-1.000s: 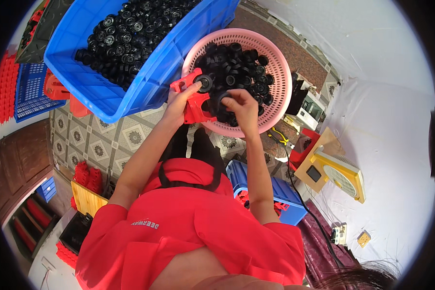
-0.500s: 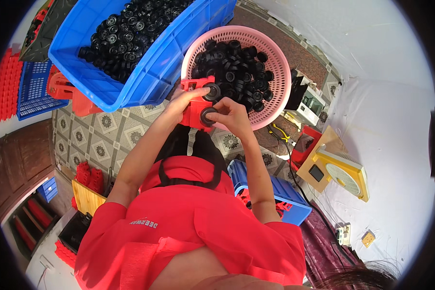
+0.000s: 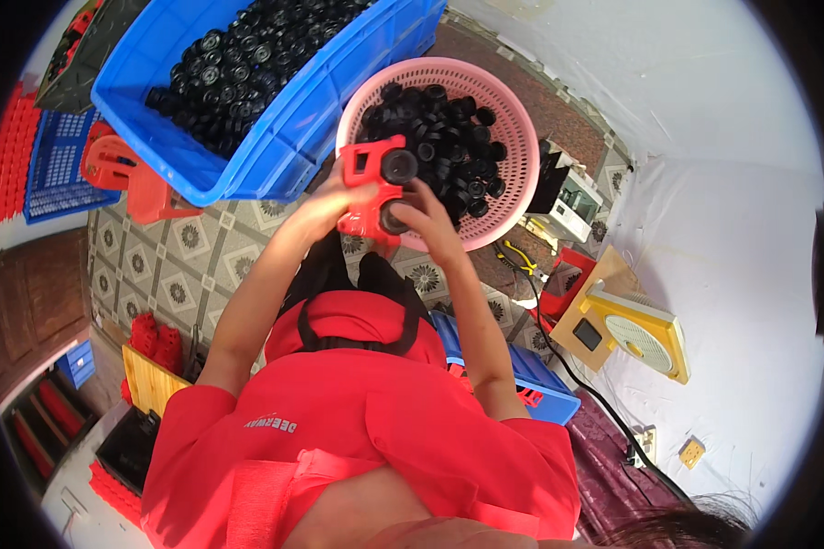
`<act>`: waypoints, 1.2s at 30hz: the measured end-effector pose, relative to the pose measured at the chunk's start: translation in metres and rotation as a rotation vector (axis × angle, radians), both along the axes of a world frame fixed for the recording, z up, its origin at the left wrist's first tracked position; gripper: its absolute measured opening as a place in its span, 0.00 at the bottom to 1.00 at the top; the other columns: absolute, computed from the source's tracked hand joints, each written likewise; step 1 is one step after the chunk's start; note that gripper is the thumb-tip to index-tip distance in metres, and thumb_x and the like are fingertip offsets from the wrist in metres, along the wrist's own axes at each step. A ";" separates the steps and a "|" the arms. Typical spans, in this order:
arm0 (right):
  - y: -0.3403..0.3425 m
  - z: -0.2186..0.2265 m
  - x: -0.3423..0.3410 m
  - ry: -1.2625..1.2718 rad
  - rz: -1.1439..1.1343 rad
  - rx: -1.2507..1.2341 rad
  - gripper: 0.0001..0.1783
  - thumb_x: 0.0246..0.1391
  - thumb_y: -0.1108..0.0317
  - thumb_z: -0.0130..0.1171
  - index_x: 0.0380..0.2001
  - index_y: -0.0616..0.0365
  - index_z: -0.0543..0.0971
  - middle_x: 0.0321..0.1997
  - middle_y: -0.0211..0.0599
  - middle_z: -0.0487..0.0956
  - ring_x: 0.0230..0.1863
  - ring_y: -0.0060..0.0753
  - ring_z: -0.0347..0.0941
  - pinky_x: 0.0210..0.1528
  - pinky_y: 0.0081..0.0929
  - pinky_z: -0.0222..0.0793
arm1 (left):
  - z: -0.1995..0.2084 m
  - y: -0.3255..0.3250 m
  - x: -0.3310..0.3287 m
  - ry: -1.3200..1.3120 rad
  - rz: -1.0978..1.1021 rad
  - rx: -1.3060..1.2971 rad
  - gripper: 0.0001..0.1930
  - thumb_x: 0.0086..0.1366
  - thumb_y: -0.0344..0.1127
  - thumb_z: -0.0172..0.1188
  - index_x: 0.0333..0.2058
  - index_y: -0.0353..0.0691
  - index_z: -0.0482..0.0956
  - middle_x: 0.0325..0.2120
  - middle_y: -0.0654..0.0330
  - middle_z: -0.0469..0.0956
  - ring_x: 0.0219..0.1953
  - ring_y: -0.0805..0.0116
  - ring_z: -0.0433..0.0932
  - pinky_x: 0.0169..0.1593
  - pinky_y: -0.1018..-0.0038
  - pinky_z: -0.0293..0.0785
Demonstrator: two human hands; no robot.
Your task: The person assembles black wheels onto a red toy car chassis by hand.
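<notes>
As the left hand grips boxy plastic, round wheels show.

"What is on your right?"

"A yellow, box-shaped plastic appliance with a pale rounded front, near a white wall; closer to me, yellow-handled metal pliers."

"And left?"

"A blue plastic mesh crate, a brown panelled wooden door, and grey, dark-flowered floor tiles."
</notes>
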State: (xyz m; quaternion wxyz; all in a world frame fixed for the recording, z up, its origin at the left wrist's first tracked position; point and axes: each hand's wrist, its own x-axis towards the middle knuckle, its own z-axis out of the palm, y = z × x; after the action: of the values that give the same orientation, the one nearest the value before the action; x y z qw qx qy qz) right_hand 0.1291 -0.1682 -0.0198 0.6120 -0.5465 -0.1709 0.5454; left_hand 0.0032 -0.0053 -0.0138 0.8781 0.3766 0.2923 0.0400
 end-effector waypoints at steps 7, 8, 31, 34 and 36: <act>0.007 0.004 -0.014 0.104 0.115 0.124 0.40 0.50 0.66 0.63 0.64 0.64 0.60 0.55 0.41 0.72 0.54 0.30 0.69 0.57 0.28 0.65 | 0.020 -0.026 -0.024 0.093 0.000 0.363 0.53 0.39 0.29 0.77 0.63 0.40 0.53 0.55 0.58 0.67 0.56 0.64 0.69 0.59 0.67 0.68; 0.006 0.002 -0.015 0.142 0.098 0.140 0.40 0.49 0.68 0.64 0.64 0.63 0.60 0.56 0.40 0.71 0.55 0.28 0.68 0.57 0.28 0.65 | 0.023 -0.025 -0.023 0.061 0.013 0.355 0.54 0.37 0.28 0.78 0.62 0.40 0.53 0.55 0.58 0.67 0.57 0.65 0.69 0.59 0.67 0.68; 0.118 -0.135 0.098 -1.243 -0.012 -0.801 0.22 0.46 0.59 0.66 0.41 0.60 0.77 0.43 0.52 0.77 0.41 0.55 0.77 0.43 0.45 0.73 | 0.004 0.044 -0.049 -0.067 0.058 -0.419 0.36 0.57 0.39 0.66 0.60 0.37 0.60 0.54 0.54 0.71 0.56 0.61 0.72 0.61 0.64 0.68; 0.080 -0.152 0.104 -1.155 -0.108 -0.748 0.20 0.38 0.68 0.68 0.36 0.57 0.74 0.37 0.48 0.77 0.38 0.53 0.77 0.40 0.44 0.73 | 0.010 0.042 -0.043 -0.066 0.135 -0.255 0.31 0.58 0.37 0.65 0.58 0.39 0.63 0.51 0.55 0.73 0.53 0.62 0.74 0.57 0.64 0.71; 0.033 -0.166 0.107 -0.940 -0.254 -0.641 0.19 0.36 0.72 0.70 0.33 0.56 0.73 0.33 0.39 0.76 0.33 0.41 0.75 0.38 0.35 0.72 | -0.002 0.043 -0.031 -0.044 0.118 -0.219 0.28 0.58 0.35 0.65 0.56 0.39 0.65 0.50 0.55 0.73 0.51 0.62 0.75 0.56 0.64 0.73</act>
State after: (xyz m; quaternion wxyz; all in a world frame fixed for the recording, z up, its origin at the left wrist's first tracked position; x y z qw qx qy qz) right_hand 0.2356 -0.1357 -0.1862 0.3352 -0.9041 -0.1835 0.1911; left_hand -0.0279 0.0372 -0.0157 0.9164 0.2596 0.2969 0.0676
